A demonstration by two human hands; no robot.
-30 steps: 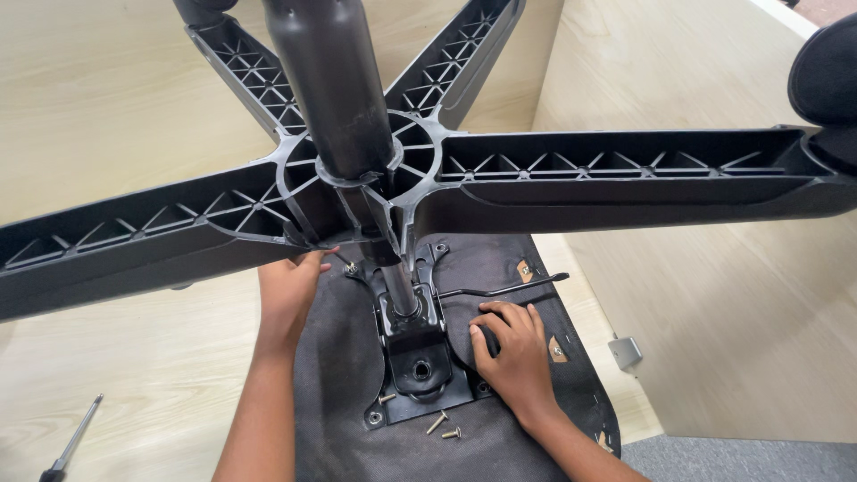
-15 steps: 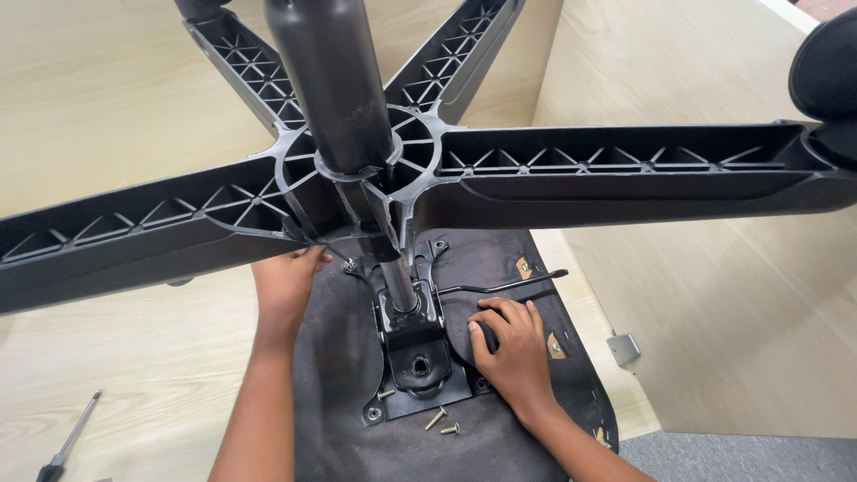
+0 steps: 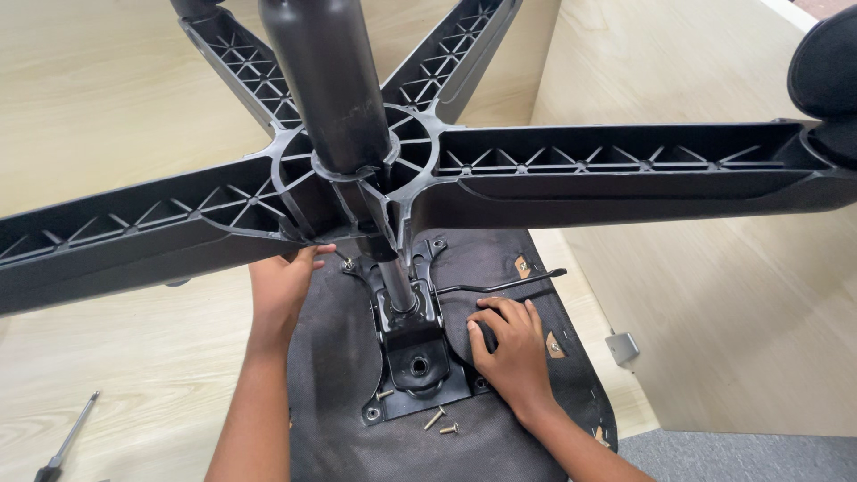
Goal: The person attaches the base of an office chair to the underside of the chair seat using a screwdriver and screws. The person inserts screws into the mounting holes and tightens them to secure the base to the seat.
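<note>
Two hands on an upside-down office chair here: the left hand (image 3: 284, 287) is loosely curled at about 10 o'clock of the black mounting plate (image 3: 412, 344), fingertips up by the star base (image 3: 571, 174), and the right hand (image 3: 509, 344) lies flat with fingers together at 3 o'clock, pressing on the plate's edge, with neither hand pinching anything. I'd say steady the plate square on the seat underside (image 3: 339, 419) with that flat palm and line up the holes before grabbing any of the loose screws (image 3: 434, 418) lying at 6 o'clock. The plate's long axis runs 12 to 6, its narrow end toward the camera, and the gas column (image 3: 326, 80) rises out of it toward the camera.
</note>
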